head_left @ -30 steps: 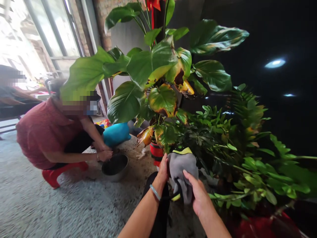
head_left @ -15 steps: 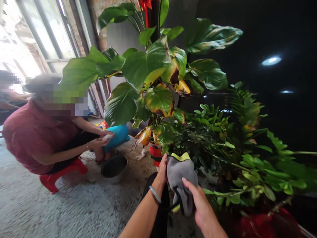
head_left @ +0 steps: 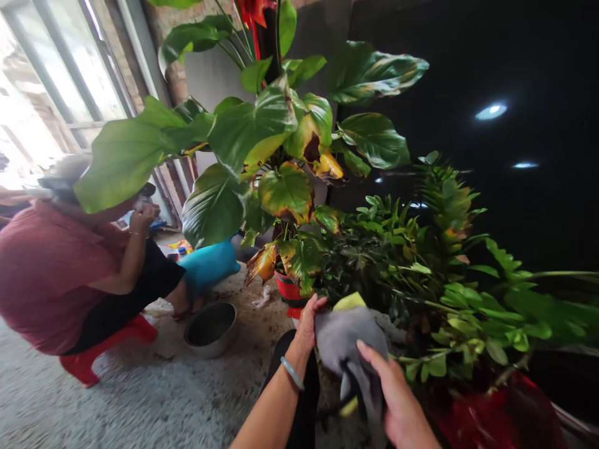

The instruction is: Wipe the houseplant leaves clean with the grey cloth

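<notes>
A gray cloth (head_left: 344, 333) is at lower centre, grasped by the right hand (head_left: 395, 396); the left hand (head_left: 305, 329) touches it, grip partly hidden, so I cannot tell. Rough concrete floor (head_left: 154, 405) spans lower left; a dark wall (head_left: 528, 56), upper right.

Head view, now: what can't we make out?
All in the head view:
Right hand: fingers other than the thumb, behind the gray cloth.
Left hand: grip unclear, cloth covers part of it.
Bowl: contents, too dark inside.
Raised hand of seated person: anything it holds, too small and blurred.
Red object, lower right: full shape, cut off by the bottom edge.
</notes>
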A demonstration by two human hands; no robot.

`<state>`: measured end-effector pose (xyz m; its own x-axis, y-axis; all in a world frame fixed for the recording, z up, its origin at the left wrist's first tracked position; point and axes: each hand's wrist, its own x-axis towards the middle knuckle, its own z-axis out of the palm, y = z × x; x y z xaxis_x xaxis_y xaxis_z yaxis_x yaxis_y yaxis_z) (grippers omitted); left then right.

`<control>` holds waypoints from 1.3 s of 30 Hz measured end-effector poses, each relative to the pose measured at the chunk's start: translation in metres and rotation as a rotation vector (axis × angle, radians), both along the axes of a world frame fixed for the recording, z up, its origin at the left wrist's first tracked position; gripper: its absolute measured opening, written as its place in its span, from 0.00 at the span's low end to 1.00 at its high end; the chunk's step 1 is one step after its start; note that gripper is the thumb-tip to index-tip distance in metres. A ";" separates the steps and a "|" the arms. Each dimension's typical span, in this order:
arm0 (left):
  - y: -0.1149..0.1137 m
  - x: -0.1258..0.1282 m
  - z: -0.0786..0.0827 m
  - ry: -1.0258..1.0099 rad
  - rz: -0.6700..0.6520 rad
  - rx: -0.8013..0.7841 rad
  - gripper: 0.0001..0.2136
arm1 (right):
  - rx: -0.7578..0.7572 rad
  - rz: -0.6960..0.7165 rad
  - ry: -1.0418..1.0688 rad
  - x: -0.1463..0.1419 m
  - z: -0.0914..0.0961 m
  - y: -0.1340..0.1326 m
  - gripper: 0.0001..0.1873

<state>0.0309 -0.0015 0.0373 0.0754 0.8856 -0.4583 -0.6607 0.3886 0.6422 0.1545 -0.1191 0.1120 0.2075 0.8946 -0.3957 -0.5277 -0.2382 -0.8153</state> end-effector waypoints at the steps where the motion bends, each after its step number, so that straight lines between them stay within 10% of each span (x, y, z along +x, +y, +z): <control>1: 0.001 -0.001 0.000 0.003 0.010 -0.021 0.17 | -0.054 -0.002 -0.022 0.004 0.000 -0.010 0.19; 9: 0.000 0.001 0.000 0.053 0.033 0.054 0.12 | 0.357 -0.541 0.051 0.054 0.057 0.026 0.20; 16: -0.001 0.003 -0.007 0.157 0.042 0.139 0.12 | -0.297 -0.178 0.388 0.018 -0.006 -0.009 0.06; 24: -0.001 0.003 -0.009 0.197 0.074 0.150 0.11 | 0.307 -0.493 0.216 0.049 0.047 0.026 0.14; 33: -0.001 -0.002 -0.007 0.208 0.101 0.143 0.09 | -0.258 0.005 0.341 -0.003 -0.004 -0.015 0.14; 39: -0.002 0.000 -0.006 0.215 0.130 0.150 0.08 | 0.133 -0.181 0.126 0.004 0.036 0.018 0.21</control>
<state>0.0310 -0.0040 0.0311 -0.1276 0.9405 -0.3150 -0.5411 0.2002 0.8168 0.1589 -0.1006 0.1485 0.3255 0.8934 -0.3097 -0.6516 -0.0254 -0.7581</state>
